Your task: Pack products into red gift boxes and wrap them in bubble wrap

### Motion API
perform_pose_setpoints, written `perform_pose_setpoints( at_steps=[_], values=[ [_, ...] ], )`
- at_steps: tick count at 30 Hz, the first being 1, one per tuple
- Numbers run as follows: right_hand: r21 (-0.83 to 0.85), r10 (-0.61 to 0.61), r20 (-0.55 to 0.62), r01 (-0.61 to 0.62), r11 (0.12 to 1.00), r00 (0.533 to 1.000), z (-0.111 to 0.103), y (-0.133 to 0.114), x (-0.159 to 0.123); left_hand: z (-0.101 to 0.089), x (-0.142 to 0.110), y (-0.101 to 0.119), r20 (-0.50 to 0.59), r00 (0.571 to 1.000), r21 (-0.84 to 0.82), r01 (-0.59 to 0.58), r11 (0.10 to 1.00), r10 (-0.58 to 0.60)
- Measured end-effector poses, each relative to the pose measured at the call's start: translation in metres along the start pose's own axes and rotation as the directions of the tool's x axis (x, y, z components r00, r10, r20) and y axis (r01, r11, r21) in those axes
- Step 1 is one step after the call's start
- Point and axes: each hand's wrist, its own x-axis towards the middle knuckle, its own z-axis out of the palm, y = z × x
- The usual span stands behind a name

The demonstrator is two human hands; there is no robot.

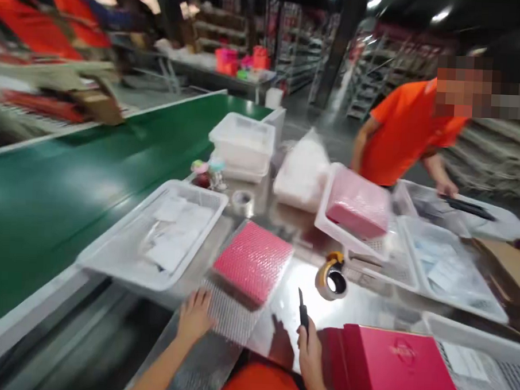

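Note:
My right hand point(309, 348) grips a black utility knife point(303, 312), its blade out and pointing away from me above the shiny metal table point(295, 260). On a sheet of clear bubble wrap point(233, 317) lies my left hand point(195, 317), palm down with the fingers stretched out. Just beyond it rests a pink box point(255, 261) covered in bubble wrap, with part of the sheet coming out from under its near side. A tape dispenser with a roll of tape point(331, 278) stands to the right of the box. Close by my right hand is a dark pink box point(407, 365) with a gold emblem.
A white tray of papers point(218, 207) sits at the left, beside a green conveyor belt point(150, 150). Behind are stacked white bins point(244, 142), another tape roll point(243, 203) and a wrapped pink box point(358, 202) in a basket. A co-worker in orange point(400, 132) stands across the table.

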Motion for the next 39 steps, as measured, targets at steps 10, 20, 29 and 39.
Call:
perform_pose_setpoints(
  at_steps=[10,20,29,39],
  values=[
    [-0.407,-0.180,0.606,0.497,0.767,0.775,0.087,-0.115,0.005,0.009,-0.020,-0.019,0.017,0.994,-0.231,0.112,0.967,-0.111],
    [-0.549,-0.187,0.692,0.677,0.491,0.697,0.155,-0.198,0.040,0.015,-0.021,-0.024,0.054,0.995,-0.312,0.096,0.945,-0.083],
    [-0.547,-0.182,0.708,0.693,0.469,0.682,0.171,-0.199,0.045,0.013,-0.022,-0.023,0.085,0.992,-0.295,0.119,0.948,-0.098],
    [-0.738,0.001,0.515,0.442,0.510,0.857,-0.012,-0.013,-0.007,0.006,-0.023,-0.021,0.089,0.990,-0.252,0.126,0.959,-0.107]
  ],
)
